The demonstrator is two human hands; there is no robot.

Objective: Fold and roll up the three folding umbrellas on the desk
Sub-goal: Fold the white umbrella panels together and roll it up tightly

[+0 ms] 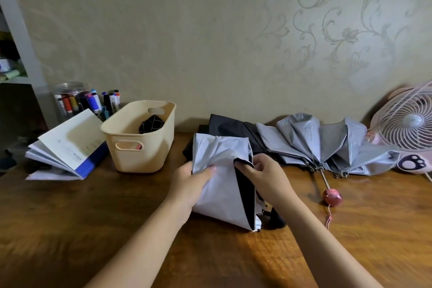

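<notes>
Centre frame: I see the pale lilac umbrella [222, 184] with its black lining lying on the wooden bench [93, 222], canopy slack and partly gathered, its lower tip pointing toward the bottom of the frame. Left hand [194, 182] is closed on the canopy's left side, fingers pinching a bunch of pale cloth. Right hand [266, 175] is closed on a fold where the black lining turns out, just right of the left hand; the two hands sit close together with cloth between them. Behind it, toward the wall, I note a dark umbrella [226, 127], mostly hidden by the lilac one. To the right of centre a grey umbrella [327, 142] lies fanned open on the bench, ribs meeting near the middle, shaft running down to a pink handle [332, 197] with a cord trailing below. Far right edge: a pink desk fan [406, 121], touching or nearly touching the grey canopy; I cannot tell which. Left of centre: a cream plastic basket [140, 147] with a dark checked item inside, then an open booklet [67, 147], and a jar of markers [70, 100] behind. Bare bench fills the lower left and lower right of the frame, either side of the forearms.
</notes>
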